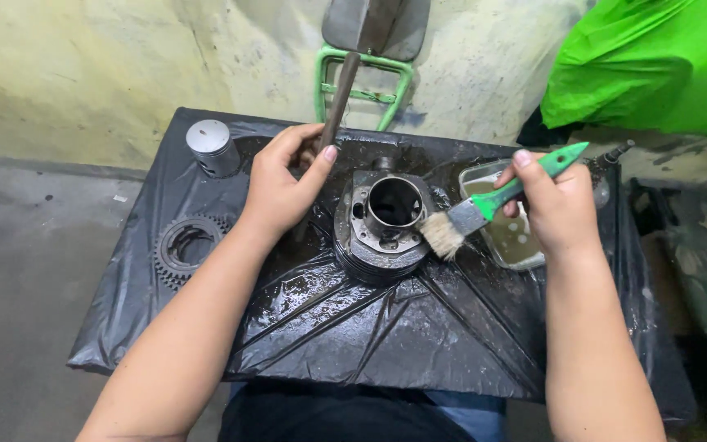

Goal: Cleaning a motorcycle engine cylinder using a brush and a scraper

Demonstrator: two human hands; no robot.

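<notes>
Centrally, right hand [556,205] closed around green-handled brush [484,211], bristles touching finned metal cylinder [385,225] mid-frame | left hand [278,187] curled against cylinder's left side, fingers by wooden stick [335,106] | black plastic sheet [386,327] | piston [212,146] upper left | gear [183,245] left | tray of liquid [511,237] right

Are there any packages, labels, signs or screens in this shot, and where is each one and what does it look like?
None are in view: no package, label, sign or screen shows. The nearest thing to a container is an open clear tray of murky liquid, at the right of the black plastic sheet, beside the right hand.
</notes>
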